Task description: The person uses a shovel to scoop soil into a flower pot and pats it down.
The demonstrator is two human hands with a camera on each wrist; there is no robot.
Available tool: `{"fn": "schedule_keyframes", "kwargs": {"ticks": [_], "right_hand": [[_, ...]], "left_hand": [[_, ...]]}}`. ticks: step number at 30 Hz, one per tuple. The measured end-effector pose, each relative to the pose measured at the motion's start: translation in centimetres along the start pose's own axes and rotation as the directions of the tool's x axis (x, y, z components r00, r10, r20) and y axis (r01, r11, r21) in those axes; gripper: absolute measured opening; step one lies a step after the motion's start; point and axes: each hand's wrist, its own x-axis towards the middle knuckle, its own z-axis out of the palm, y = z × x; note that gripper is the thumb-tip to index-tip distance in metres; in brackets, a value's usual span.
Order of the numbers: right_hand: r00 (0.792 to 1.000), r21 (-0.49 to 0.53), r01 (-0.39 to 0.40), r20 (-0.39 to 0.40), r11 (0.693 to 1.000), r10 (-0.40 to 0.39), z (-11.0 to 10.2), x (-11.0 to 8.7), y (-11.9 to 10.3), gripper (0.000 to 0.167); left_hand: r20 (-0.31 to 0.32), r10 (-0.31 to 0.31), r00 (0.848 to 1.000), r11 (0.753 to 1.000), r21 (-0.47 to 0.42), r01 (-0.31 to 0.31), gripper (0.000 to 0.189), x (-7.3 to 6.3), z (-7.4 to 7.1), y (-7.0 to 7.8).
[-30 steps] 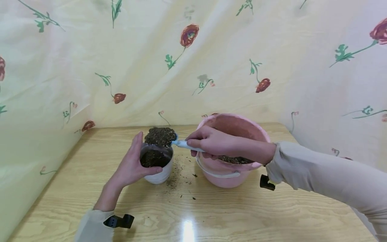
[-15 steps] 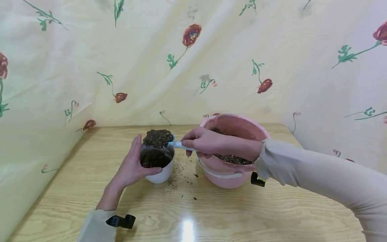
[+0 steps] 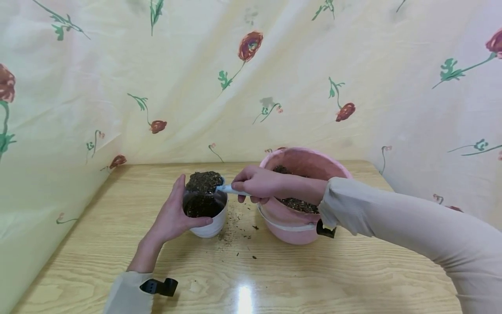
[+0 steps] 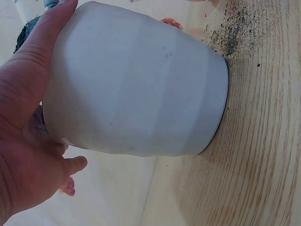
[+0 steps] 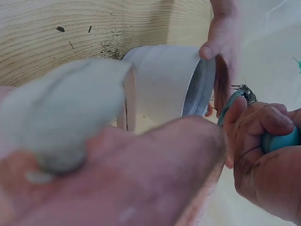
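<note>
My left hand (image 3: 172, 222) holds a white flower pot (image 3: 209, 229) by its rim, thumb on the near side and fingers around the left. The pot stands upright on the table with dark soil (image 3: 201, 207) inside. In my right hand (image 3: 260, 183) is the handle of a light blue hand trowel (image 3: 225, 188), its blade heaped with soil (image 3: 204, 182) over the pot's far rim. The right wrist view shows my curled fingers (image 5: 256, 141) around the handle; the pot's wall (image 4: 136, 80) fills much of the left wrist view.
Right of the pot stands a pink bucket (image 3: 294, 237) with soil (image 3: 300, 205) in it and a pale bail handle hanging in front. Loose soil crumbs (image 3: 231, 233) lie on the wooden table (image 3: 313, 279) between pot and bucket. A flowered cloth (image 3: 188, 109) hangs behind.
The right hand has shifted left and slightly down, taking the loaded trowel further over the pot. The left hand keeps its hold on the pot.
</note>
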Motion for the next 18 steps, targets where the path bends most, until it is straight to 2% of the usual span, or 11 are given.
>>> {"fn": "schedule_keyframes", "kwargs": {"ticks": [8, 18], "right_hand": [[1.000, -0.013, 0.004, 0.027, 1.000, -0.003, 0.3, 0.3, 0.3, 0.029], [1.000, -0.069, -0.012, 0.009, 0.998, 0.013, 1.3, 0.7, -0.1, 0.028]], "left_hand": [[-0.002, -0.016, 1.000, 1.000, -0.007, 0.016, 0.138, 0.0, 0.0, 0.0], [0.001, -0.017, 1.000, 1.000, -0.015, 0.017, 0.138, 0.1, 0.0, -0.1]]}}
